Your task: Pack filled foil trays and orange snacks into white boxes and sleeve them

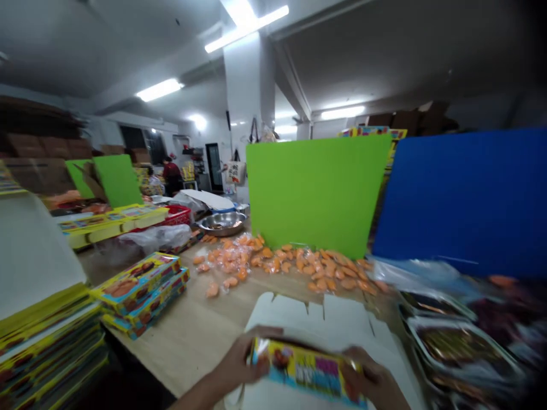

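A yellow and blue printed cardboard box (305,370) is held low in front of me, its long printed side facing me. My left hand (248,359) grips its left end, and my right hand (370,373) has fingers wrapped on its right end. Beneath the box lies a flat white cardboard sheet (342,313) with slits along its far edge. Small orange pieces in clear wrappers (325,270) are spread on the table just beyond the sheet. Motion blurs the hands and box a little.
Printed boxes (145,285) are stacked at left, beside a tall pile of flat cartons (51,341). Packed trays (461,341) stand at right. Green (316,193) and blue (461,199) panels rise behind. A metal bowl (222,224) sits farther back; a person (171,176) is in the distance.
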`<state>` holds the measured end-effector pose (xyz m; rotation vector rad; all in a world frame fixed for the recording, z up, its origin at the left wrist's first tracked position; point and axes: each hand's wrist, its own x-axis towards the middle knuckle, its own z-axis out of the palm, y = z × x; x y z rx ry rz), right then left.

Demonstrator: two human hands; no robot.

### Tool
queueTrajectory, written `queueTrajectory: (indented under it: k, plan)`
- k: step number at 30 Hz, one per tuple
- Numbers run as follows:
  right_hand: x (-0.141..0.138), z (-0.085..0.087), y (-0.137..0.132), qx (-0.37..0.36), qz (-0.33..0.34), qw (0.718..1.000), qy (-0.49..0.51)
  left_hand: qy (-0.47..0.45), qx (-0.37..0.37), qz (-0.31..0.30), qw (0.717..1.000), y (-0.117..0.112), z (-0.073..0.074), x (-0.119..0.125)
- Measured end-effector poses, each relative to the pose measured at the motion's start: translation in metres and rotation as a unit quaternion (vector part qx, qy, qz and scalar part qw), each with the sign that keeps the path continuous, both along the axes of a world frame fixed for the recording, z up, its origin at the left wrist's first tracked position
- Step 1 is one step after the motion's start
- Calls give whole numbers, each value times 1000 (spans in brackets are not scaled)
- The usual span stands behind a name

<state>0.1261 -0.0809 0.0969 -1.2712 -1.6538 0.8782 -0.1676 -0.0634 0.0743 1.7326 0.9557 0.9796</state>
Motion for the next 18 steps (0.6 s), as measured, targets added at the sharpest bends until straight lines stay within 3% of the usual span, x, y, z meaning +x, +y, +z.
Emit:
queueTrajectory:
  k: [3,5,9,12,15,18]
  plan:
    - [-7,11,2,-91,-38,990,97,-183,-158,79,967,10,10,24]
    - [-7,15,5,-116,-81,982,123,-239,-208,71,946,19,16,33]
    - [9,25,10,9,-166,981,100,-246,-244,57,936,33,28,37]
    - [20,42,13,15,-101,993,63,-238,-255,84,934,35,33,37]
    - [20,57,16,-79,-21,993,82,-234,-267,89,931,33,34,38]
    - [16,62,17,-149,11,981,125,-232,-267,88,931,31,34,39]
